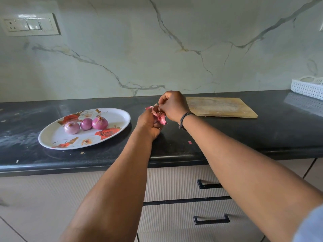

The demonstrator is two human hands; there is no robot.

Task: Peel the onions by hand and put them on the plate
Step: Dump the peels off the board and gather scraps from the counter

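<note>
Gripping an onion (158,114), apparently, left hand (148,125) cradles while right hand (173,106) pinches its skin

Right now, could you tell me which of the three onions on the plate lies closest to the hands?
The rightmost onion, the one nearest the plate's right rim; the middle onion and the left onion sit farther from the left hand.

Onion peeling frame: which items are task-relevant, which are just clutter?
In the job:
- left hand, holding the onion being peeled
- right hand, pinching its skin
- floral plate
- three onions on the plate

Lying about:
- wooden cutting board
- white perforated basket
- skin scrap on the counter
- wall switch panel
</note>
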